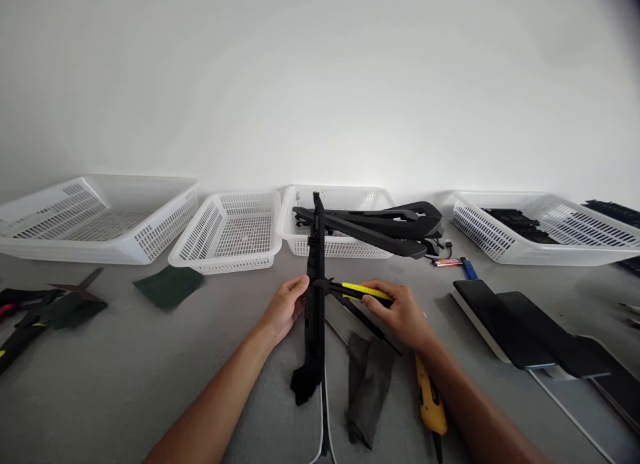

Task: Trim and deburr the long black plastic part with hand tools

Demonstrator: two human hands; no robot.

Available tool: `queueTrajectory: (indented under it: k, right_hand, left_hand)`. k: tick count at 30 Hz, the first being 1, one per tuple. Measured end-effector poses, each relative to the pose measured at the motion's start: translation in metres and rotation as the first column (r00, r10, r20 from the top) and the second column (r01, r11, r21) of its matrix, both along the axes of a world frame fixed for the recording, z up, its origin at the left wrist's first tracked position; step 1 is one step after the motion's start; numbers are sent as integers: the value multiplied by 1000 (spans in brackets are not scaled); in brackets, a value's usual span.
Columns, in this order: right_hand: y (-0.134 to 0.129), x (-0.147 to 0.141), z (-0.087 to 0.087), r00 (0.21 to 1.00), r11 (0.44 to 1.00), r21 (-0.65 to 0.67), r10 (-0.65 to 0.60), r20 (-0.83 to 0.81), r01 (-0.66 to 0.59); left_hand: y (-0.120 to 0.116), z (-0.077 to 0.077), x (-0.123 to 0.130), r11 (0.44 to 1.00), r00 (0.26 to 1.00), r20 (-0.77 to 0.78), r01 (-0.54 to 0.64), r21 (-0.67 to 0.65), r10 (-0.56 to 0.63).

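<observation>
My left hand (289,311) grips a long black plastic trim piece (315,297), which stands nearly upright in view, its thumb on the left edge. In my right hand (400,314) is a yellow and black utility knife (365,291), pointing left, its front end against the middle of the trim piece. Whether the blade touches the plastic is too small to tell. A thin black strip (367,321) runs down to the right below the knife. Under my hands lie a dark grey cloth (369,391) and, beside my right forearm, a yellow corded tool (430,401).
White baskets (227,261) line the wall; one basket (340,247) bears several long black parts (390,227). The right basket (500,247) holds black pieces. Phones (505,324) lie at right. A green cloth (169,287) and dark-handled tools (30,324) lie at left.
</observation>
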State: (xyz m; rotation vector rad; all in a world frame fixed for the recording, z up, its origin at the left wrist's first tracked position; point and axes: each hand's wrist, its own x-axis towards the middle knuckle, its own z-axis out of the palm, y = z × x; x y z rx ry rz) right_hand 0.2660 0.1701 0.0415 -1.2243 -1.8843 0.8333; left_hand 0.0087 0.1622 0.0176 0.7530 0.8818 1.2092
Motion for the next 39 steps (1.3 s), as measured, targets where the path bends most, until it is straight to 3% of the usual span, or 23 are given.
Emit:
queueTrajectory:
  k: [15,18,23,26,35,39]
  right_hand:
    - [4,3,-4,992,993,-8,-116,-47,116]
    - [1,6,-1,996,997,-18,-75,-53,74]
    - [-4,4,3,994,992,-58,113,0,-113]
    - [-4,1,3,988,987,-75,145,60,-140]
    - [1,6,1,999,1000,-7,-25,27,26]
    - [-1,8,2,1000,1000,0,-16,-17,16]
  left_hand:
    - [-1,3,3,998,998,3,70,6,-70]
    - [1,2,3,999,999,19,31,15,-31]
    - [4,1,1,996,999,35,-41,73,39]
    - [3,2,1,996,999,36,-37,84,34]
    - [-1,4,5,991,995,21,94,99,-97]
    - [1,2,3,993,998,17,61,98,-63]
